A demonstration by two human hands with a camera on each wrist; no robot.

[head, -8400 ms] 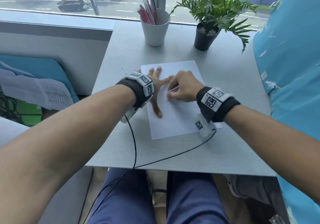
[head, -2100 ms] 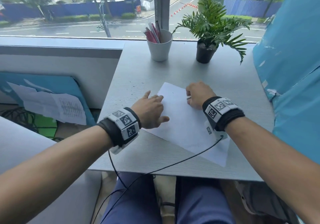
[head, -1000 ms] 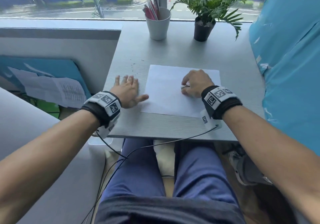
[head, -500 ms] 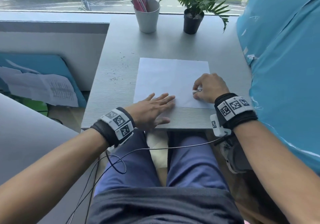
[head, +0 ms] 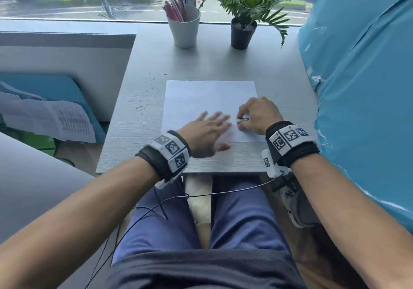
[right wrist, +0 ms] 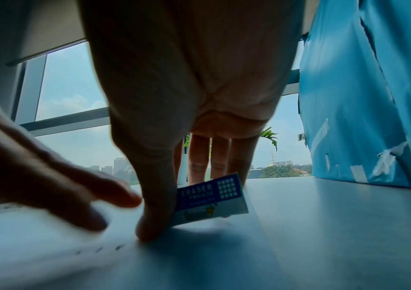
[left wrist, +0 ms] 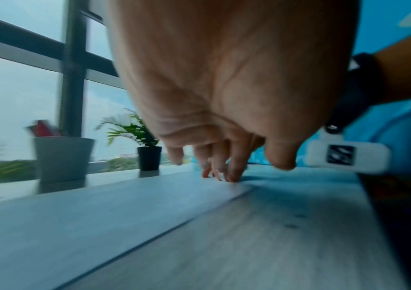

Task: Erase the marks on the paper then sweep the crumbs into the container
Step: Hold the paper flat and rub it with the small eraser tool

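A white sheet of paper [head: 207, 101] lies flat on the grey table [head: 201, 65], its near edge close to the table's front edge. My right hand [head: 257, 114] rests on the paper's lower right part and pinches a white eraser [right wrist: 212, 198] in a blue printed sleeve, tilted with one corner on the paper. My left hand [head: 207, 130], blurred by motion, lies flat with straight fingers [left wrist: 226, 168] on the paper's lower middle, just left of the eraser. Dark eraser crumbs [head: 143, 101] are scattered on the table left of the paper.
At the back by the window stand a white cup of pencils [head: 184, 29] and a small potted plant [head: 243, 29]. A blue plastic-covered surface [head: 357, 87] rises along the right. Printed papers [head: 55, 119] lean below the table's left side. A black cable [head: 201, 195] crosses my lap.
The paper has been turned square to the table. My left hand has slid from the table's left part onto the paper, toward my right hand, which still holds the eraser.
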